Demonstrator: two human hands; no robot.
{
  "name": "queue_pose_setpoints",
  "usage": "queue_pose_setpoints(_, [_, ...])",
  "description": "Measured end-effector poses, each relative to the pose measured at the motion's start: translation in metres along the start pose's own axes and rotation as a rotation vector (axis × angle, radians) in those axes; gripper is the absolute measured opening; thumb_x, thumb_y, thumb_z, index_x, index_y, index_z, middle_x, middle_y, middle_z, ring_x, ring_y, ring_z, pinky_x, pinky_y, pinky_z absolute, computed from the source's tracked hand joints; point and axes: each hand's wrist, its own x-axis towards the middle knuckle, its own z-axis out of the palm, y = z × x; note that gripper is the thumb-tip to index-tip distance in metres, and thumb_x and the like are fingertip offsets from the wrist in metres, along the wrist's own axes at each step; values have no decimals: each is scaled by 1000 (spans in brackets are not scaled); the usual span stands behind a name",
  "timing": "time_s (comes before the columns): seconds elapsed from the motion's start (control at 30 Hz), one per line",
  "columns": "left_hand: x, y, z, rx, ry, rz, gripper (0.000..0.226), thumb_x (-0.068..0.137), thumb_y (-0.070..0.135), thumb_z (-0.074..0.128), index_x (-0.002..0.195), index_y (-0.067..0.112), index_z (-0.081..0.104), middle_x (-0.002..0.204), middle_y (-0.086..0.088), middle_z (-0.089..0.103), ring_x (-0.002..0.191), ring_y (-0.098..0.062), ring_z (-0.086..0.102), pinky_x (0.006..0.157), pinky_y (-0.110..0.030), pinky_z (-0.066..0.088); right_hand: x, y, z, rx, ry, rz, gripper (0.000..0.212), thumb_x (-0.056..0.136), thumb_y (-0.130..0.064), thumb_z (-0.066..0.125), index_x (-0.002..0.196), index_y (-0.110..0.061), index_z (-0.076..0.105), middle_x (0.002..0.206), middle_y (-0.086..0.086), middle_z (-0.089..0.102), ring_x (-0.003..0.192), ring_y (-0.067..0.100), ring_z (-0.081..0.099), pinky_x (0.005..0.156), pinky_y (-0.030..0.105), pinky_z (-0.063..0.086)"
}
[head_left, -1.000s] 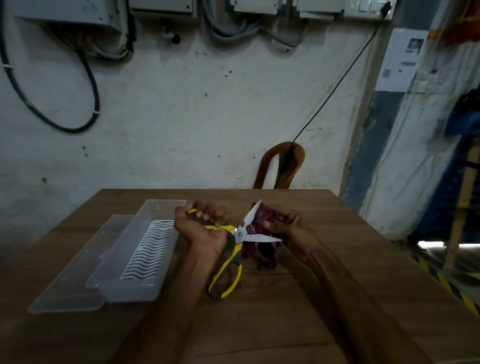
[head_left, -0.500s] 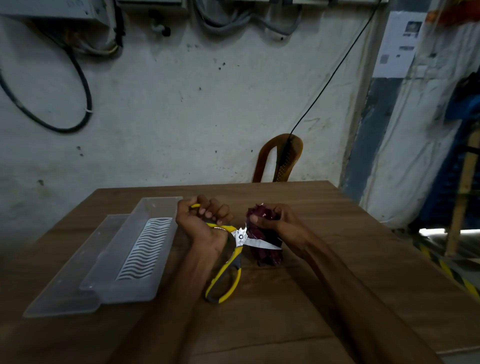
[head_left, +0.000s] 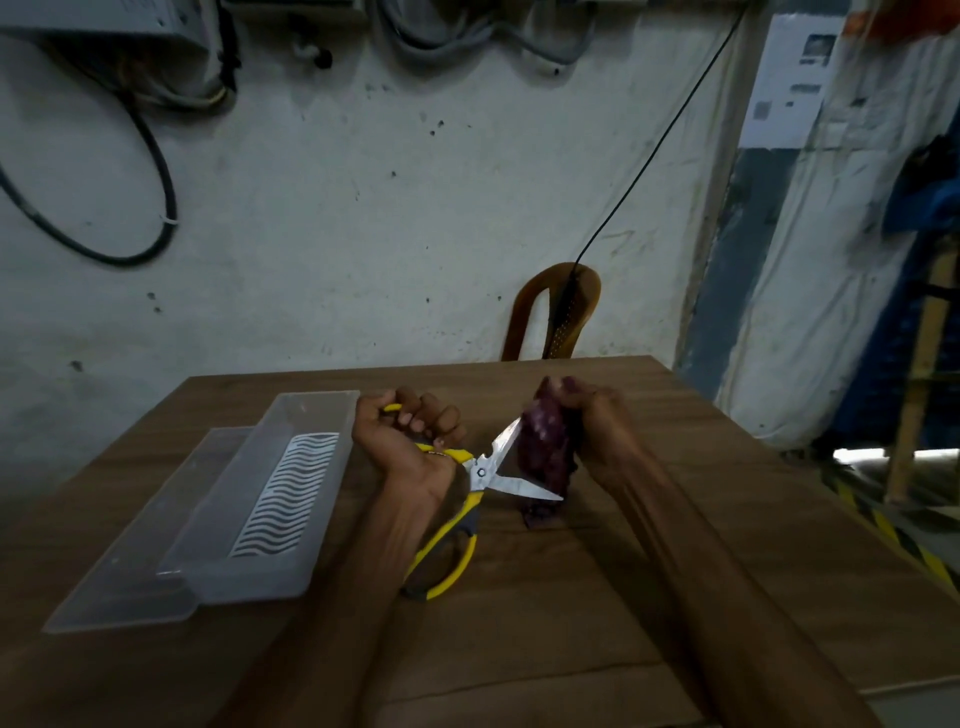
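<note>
Left hand (head_left: 410, 447) grasps scissors (head_left: 470, 483), blades apart | right hand (head_left: 597, 431) grasps purple lump (head_left: 545, 441) between blades | tray (head_left: 260, 499) near table's (head_left: 675, 571) left edge

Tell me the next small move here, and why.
Probably squeeze the handles to snip. The left hand grips the yellow scissors with blades spread, and the dark red lump held by the right hand sits in their open mouth, above a dark scrap on the table.
</note>
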Motion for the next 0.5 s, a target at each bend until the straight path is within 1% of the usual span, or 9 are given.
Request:
queue_pose_setpoints(0.07, [1, 6, -4, -2, 16, 5, 25, 68, 31, 44, 55, 20, 26, 53, 3, 18, 49, -13, 12, 49, -22, 11, 0, -12, -15, 62, 4, 7, 11, 99, -12, 57, 101, -11, 68, 106, 11, 71, 99, 26, 68, 75, 37, 53])
queue_pose_setpoints(0.17, [4, 10, -5, -13, 34, 4, 25, 70, 31, 44, 55, 20, 27, 53, 4, 19, 48, -13, 13, 49, -22, 11, -4, -14, -19, 21, -52, 20, 10, 98, -16, 60, 100, -14, 70, 98, 8, 74, 97, 28, 70, 77, 42, 56])
queue_pose_setpoints(0.2, [4, 10, -4, -5, 31, -4, 25, 70, 31, 44, 55, 20, 27, 53, 4, 19, 48, -13, 13, 50, -22, 10, -2, -13, -18, 52, -67, -15, 12, 98, -15, 61, 103, -13, 71, 99, 7, 76, 100, 28, 71, 83, 43, 57])
queue_pose_setpoints(0.27, [3, 12, -1, 45, 12, -22, 26, 68, 31, 44, 53, 20, 27, 51, 4, 20, 47, -12, 13, 49, -20, 10, -1, -16, -16, 147, -61, -172, 20, 97, -14, 61, 114, -9, 70, 105, 5, 76, 107, 24, 71, 97, 44, 55])
queue_pose_setpoints(0.3, [3, 13, 1, 80, 0, -36, 26, 68, 31, 44, 51, 20, 27, 50, 4, 20, 46, -12, 13, 47, -18, 11, 0, -19, -18, 125, -48, -280, 22, 97, -14, 61, 117, -9, 68, 106, 3, 75, 106, 20, 70, 98, 41, 56])
queue_pose_setpoints(0.33, [2, 13, 2, 115, -10, -51, 26, 69, 30, 44, 50, 20, 28, 49, 4, 20, 45, -12, 13, 46, -17, 12, -2, -25, -20, 30, -38, -388, 21, 97, -15, 61, 116, -12, 69, 105, -2, 75, 105, 16, 70, 94, 36, 58])
queue_pose_setpoints(0.4, [3, 11, 3, 160, -14, -85, 30, 76, 29, 40, 49, 20, 29, 48, 4, 21, 44, -12, 14, 44, -15, 13, -7, -34, -21, -303, -65, -598, 18, 95, -14, 65, 110, -22, 73, 103, -11, 75, 103, 6, 71, 86, 25, 59])
queue_pose_setpoints(0.47, [3, 7, 4, 183, -9, -117, 33, 80, 29, 38, 49, 20, 29, 47, 4, 21, 43, -12, 14, 45, -15, 12, -11, -38, -11, -646, -190, -766, 21, 92, -12, 70, 108, -25, 74, 101, -17, 74, 101, -3, 69, 88, 13, 54])
queue_pose_setpoints(0.5, [3, 5, 4, 189, -8, -128, 33, 80, 30, 38, 50, 21, 28, 47, 4, 21, 43, -12, 13, 46, -15, 12, -12, -38, -2, -776, -256, -809, 22, 91, -12, 72, 108, -24, 74, 103, -19, 73, 101, -5, 68, 88, 10, 51])
